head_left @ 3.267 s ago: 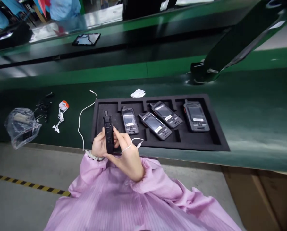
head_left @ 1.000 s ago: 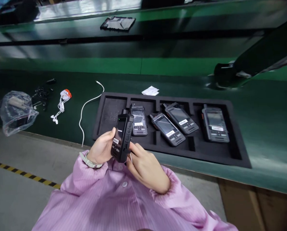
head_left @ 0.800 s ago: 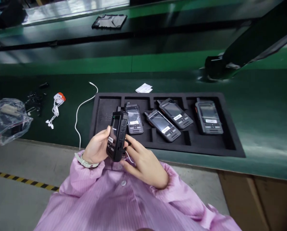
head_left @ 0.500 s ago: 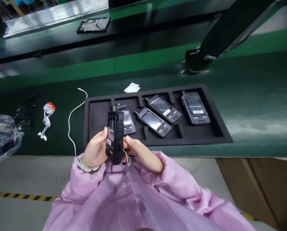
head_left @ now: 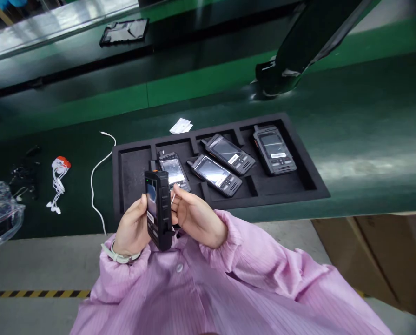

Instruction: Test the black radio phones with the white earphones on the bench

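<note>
My left hand (head_left: pixel 133 229) is closed around a black handheld two-way radio (head_left: pixel 160 211). The radio stands upright on edge, its screen turned left and a small green light showing near the top. Beside its other face is my right hand (head_left: pixel 199 218), fingers curled, with a thin white cable (head_left: pixel 173 198) between the fingertips. A flap sticks out low on the radio's side, near that cable. Just beyond my hands lies a black foam tray (head_left: pixel 300 194); several similar radios rest in it, including one at the right (head_left: pixel 275 150) and one in the middle (head_left: pixel 214 175).
A white cord (head_left: pixel 93 186) runs over the table's front edge. Farther left are bundled white earphones (head_left: pixel 58 181), black cords (head_left: pixel 24 172) and a clear plastic bag (head_left: pixel 2 214). White paper (head_left: pixel 181 125) lies behind the tray. A dark post (head_left: pixel 280 77) rises behind; a black frame (head_left: pixel 124 32) lies farther back.
My right hand has drawn slightly away from the radio and opened its palm more toward view, with the white cable now seen higher at its fingertips. The whole view has shifted a little.
</note>
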`<move>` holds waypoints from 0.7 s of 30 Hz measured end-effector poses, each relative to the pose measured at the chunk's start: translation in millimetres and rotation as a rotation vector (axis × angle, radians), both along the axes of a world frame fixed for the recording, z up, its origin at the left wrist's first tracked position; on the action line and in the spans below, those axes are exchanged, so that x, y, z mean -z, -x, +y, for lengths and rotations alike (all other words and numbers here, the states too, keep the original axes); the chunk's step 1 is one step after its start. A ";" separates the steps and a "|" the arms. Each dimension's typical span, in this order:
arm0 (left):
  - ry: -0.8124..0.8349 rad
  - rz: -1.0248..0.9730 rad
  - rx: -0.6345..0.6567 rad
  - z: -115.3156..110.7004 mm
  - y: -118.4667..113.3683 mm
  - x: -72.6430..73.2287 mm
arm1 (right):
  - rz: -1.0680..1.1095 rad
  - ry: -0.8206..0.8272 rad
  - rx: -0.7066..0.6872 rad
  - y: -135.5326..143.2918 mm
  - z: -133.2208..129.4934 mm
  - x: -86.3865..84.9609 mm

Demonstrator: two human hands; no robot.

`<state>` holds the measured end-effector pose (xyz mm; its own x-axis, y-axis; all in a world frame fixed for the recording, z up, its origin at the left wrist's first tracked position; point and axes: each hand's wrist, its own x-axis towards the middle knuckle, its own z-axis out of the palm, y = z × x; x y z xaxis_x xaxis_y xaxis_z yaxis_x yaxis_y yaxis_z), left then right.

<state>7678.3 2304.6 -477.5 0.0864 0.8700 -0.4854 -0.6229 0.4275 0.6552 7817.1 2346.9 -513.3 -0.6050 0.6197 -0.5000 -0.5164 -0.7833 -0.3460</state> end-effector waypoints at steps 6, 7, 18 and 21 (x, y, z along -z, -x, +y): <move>-0.061 0.201 -0.178 0.9 7.7 5.6 | -0.109 -0.257 0.297 -13.5 11.8 -4.2; -0.068 0.234 -0.215 0.9 8.5 8.9 | -0.126 -0.342 0.288 -19.5 14.9 -4.4; -0.181 0.478 -0.384 9.2 3.0 48.6 | -0.617 -1.028 -0.131 -29.3 28.4 6.6; -0.190 0.487 -0.374 10.5 3.2 49.4 | -0.518 -0.953 -0.188 -29.5 30.0 12.6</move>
